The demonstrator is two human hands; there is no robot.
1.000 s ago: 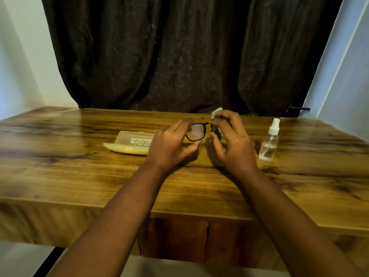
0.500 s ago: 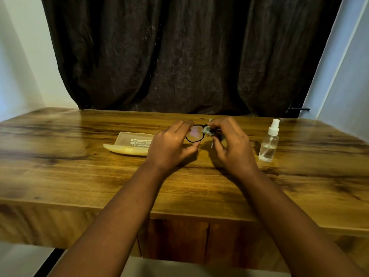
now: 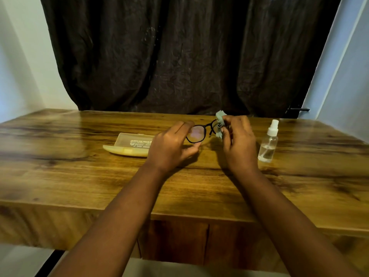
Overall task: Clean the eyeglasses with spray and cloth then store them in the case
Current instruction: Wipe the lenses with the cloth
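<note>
Cloth higher on eyeglasses now — spray bottle beside.

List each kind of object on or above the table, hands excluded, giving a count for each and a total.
Eyeglasses: 1
Cleaning cloth: 1
Spray bottle: 1
Glasses case: 1
Total: 4

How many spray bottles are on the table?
1. The spray bottle stands upright on the wooden table, just right of the right hand, which holds the cloth. No other bottle shows, and little of the table is hidden.
</note>
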